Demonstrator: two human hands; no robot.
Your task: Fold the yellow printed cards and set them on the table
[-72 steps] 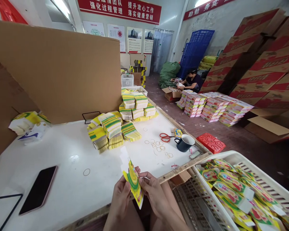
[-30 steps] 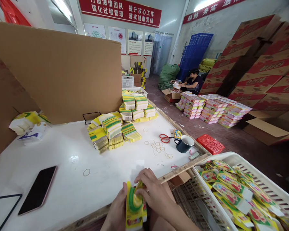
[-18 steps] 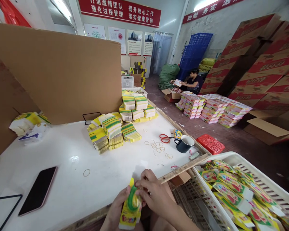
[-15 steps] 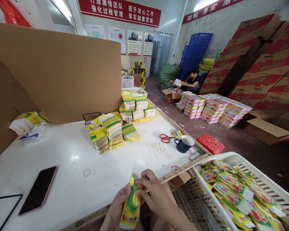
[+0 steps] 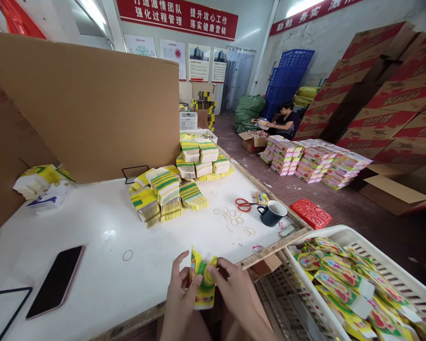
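Observation:
Between my two hands is a small yellow-and-green printed carton [image 5: 206, 284], held over the near edge of the white table [image 5: 102, 270]. My left hand [image 5: 182, 284] grips its left side, thumb on the printed face and index finger raised. My right hand [image 5: 230, 284] pinches the upper right side with thumb and fingers. The carton's top end stands up in loose flaps. Farther up the table are stacks of flat yellow-and-green cartons [image 5: 165, 187], some with their edges facing me.
Right of me a white plastic basket [image 5: 317, 289] holds many yellow cartons. Rubber bands [image 5: 234, 220], red-handled scissors [image 5: 244, 204] and a dark mug [image 5: 271, 214] lie toward the table's right edge. A phone [image 5: 57, 282] rests at left. Beyond, a person [image 5: 286, 123] sits by stacked boxes.
Both hands have risen slightly with the carton. It has turned, and its top now spreads into flaps. My left hand's grip has shifted, its thumb now across the front.

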